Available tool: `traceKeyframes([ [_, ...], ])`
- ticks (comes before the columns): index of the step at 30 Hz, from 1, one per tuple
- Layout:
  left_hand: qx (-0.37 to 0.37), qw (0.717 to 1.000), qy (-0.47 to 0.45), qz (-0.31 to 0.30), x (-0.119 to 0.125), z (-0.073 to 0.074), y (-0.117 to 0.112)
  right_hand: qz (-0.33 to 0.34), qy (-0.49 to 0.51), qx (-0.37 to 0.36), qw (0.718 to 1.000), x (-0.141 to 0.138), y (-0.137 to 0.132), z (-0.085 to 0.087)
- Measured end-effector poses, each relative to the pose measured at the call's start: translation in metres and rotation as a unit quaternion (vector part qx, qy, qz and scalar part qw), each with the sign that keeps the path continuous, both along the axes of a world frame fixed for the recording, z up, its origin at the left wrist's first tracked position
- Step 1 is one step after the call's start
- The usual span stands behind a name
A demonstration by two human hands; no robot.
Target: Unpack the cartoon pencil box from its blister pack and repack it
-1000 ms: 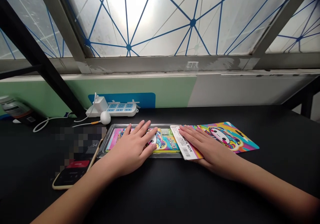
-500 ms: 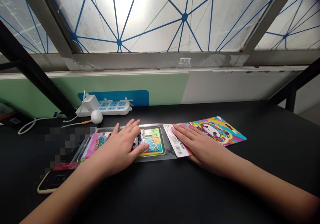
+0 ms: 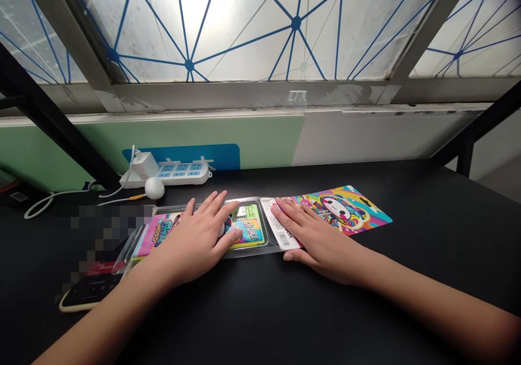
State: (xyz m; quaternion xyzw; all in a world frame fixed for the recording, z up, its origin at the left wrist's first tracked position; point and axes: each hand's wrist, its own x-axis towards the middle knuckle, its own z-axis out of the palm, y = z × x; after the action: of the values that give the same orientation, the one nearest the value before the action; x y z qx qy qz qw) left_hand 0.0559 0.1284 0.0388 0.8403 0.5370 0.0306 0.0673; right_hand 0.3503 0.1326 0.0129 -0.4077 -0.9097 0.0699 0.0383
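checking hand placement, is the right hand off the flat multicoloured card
No, the right hand lies palm-down on the flat multicoloured card.

- left hand point(image 3: 197, 240): bare, slim, slender fingers tapering to rounded tips
- left thumb point(image 3: 230, 239): shorter than the fingers, rounded tip
- left forearm point(image 3: 122, 305): bare, smooth outline, narrow at wrist, wider toward lower edge of view
- right hand point(image 3: 315, 240): bare, same slim build, long fingers
- right thumb point(image 3: 299, 256): short, blunt rounded end
- right forearm point(image 3: 427, 294): bare, smooth, slim wrist, shaded and soft-edged at far right
- nails: too small for detail
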Motion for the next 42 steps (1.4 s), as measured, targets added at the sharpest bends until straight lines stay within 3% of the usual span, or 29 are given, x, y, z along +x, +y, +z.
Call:
traceKeyframes([
  [9, 0.004, 1.0, 0.006, 0.0, 0.003, 0.002, -0.001, -0.002, -0.008, -0.004, 1.0, -0.01, -0.005, 0.002],
  [22, -0.01, 1.0, -0.007, -0.011, 0.0, 0.002, 0.003, 0.066, -0.047, 0.137, 0.987, 0.007, 0.005, 0.0],
  [29, 0.001, 1.0, -0.006, -0.002, 0.006, 0.001, 0.0, 0.054, -0.038, 0.193, 0.979, -0.004, -0.001, -0.004],
  [42, 0.014, 1.0, -0.024, -0.004, 0.029, 0.0, -0.008, 0.048, -0.03, 0.195, 0.979, -0.023, -0.023, -0.006],
])
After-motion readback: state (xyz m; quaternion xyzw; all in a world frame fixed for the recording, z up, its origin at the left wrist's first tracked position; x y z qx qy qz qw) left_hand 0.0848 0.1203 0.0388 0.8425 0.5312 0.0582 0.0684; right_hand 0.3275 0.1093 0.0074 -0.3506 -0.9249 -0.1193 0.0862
